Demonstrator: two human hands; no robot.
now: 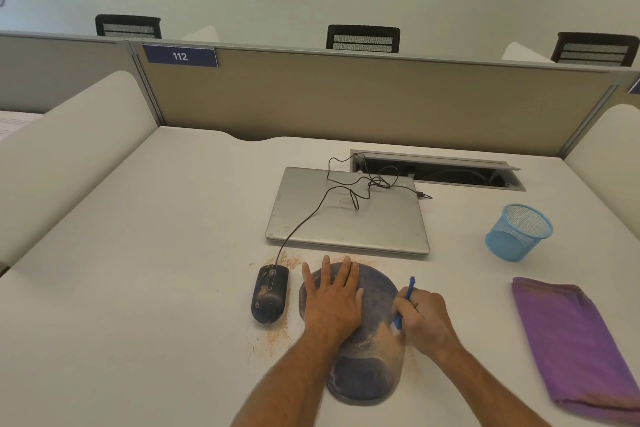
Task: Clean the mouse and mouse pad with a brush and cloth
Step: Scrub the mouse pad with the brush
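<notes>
The right hand (424, 317) has its fingers curled tight around a thin blue plastic brush (405, 303), whose handle tip sticks up past the knuckles while its lower end meets the right edge of the dark blue oval mouse pad (372, 350), beside a patch of tan dust (388, 336). The left hand (332, 298) lies flat with fingers spread, pressing the pad's far half. Just left of that hand, not touching it, sits the dust-streaked black wired mouse (270, 293); more tan dust lies on the white desk (138, 288) around both. Beyond the fingertips is a closed silver laptop (346, 215), close to the pad's far edge. A folded purple cloth (575, 343) lies well right of the brush hand, with open desk between, and a blue mesh cup (517, 232) beyond it.
</notes>
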